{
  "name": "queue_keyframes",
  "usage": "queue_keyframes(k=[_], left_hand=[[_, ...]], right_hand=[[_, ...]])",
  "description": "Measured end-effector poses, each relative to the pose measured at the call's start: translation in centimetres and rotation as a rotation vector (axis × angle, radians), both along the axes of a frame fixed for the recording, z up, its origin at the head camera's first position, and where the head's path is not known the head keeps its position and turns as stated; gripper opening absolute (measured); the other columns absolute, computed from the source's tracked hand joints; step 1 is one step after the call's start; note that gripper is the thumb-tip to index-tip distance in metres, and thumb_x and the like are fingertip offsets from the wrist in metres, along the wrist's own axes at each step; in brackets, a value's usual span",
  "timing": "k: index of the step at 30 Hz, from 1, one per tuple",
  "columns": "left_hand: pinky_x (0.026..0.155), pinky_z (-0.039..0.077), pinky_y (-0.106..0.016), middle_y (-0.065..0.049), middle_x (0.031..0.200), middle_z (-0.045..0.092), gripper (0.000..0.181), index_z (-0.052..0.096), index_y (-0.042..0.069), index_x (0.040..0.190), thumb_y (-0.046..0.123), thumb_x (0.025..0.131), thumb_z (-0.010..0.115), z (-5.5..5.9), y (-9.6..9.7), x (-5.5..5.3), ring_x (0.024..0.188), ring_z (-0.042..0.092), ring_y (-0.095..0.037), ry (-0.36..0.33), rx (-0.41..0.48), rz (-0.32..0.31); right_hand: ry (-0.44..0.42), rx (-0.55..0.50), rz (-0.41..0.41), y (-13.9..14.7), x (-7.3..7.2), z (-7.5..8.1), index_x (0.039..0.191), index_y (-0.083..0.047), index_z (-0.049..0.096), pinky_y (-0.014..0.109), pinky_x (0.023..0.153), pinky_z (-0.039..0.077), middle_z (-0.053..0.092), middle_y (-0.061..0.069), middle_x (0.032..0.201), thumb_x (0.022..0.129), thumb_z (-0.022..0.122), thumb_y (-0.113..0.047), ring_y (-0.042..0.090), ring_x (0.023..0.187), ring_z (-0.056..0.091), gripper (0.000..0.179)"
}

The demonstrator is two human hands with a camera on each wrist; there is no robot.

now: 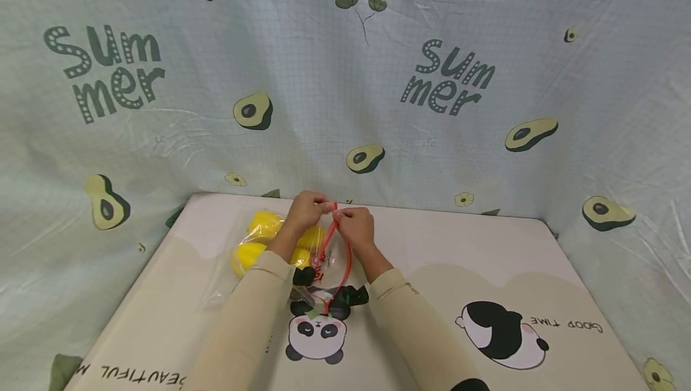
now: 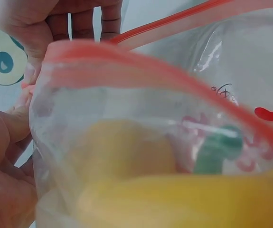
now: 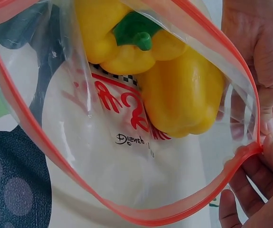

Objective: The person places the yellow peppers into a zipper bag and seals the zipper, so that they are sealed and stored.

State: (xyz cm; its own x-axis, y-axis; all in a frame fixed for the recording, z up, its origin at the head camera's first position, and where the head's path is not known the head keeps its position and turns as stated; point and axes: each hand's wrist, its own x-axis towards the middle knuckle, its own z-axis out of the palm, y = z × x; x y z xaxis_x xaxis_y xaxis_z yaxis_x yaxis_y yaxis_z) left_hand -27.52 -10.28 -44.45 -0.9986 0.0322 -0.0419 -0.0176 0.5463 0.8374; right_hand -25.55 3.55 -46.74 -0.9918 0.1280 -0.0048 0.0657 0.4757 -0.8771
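A clear plastic zip bag with a red zip rim lies on the table, holding several yellow bell peppers. My left hand pinches the far end of the rim, and my right hand pinches that same end close beside it. Seen from the right wrist, the mouth gapes between its two red zip strips. Two bell peppers show inside there, one with a green stem. In the left wrist view, blurred bell peppers sit behind the film.
The pale table cover bears a printed panda just in front of the bag and another panda print to the right. Behind the table's far edge hangs a curtain with avocado prints and lettering.
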Motion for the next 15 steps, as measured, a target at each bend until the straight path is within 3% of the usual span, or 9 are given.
queue_keyframes(k=[15], left_hand=[[0.105, 0.054, -0.051, -0.019, 0.115, 0.076, 0.023, 0.078, 0.0, 0.107, 0.016, 0.105, 0.062, 0.09, 0.2, -0.11, 0.109, 0.069, -0.035, -0.032, 0.033, 0.018]], right_hand=[[-0.011, -0.003, 0.016, 0.27, -0.17, -0.47, 0.108, -0.009, 0.083, 0.023, 0.064, 0.048, 0.081, 0.009, 0.097, 0.101, 0.069, -0.026, 0.021, 0.085, 0.062, 0.024]])
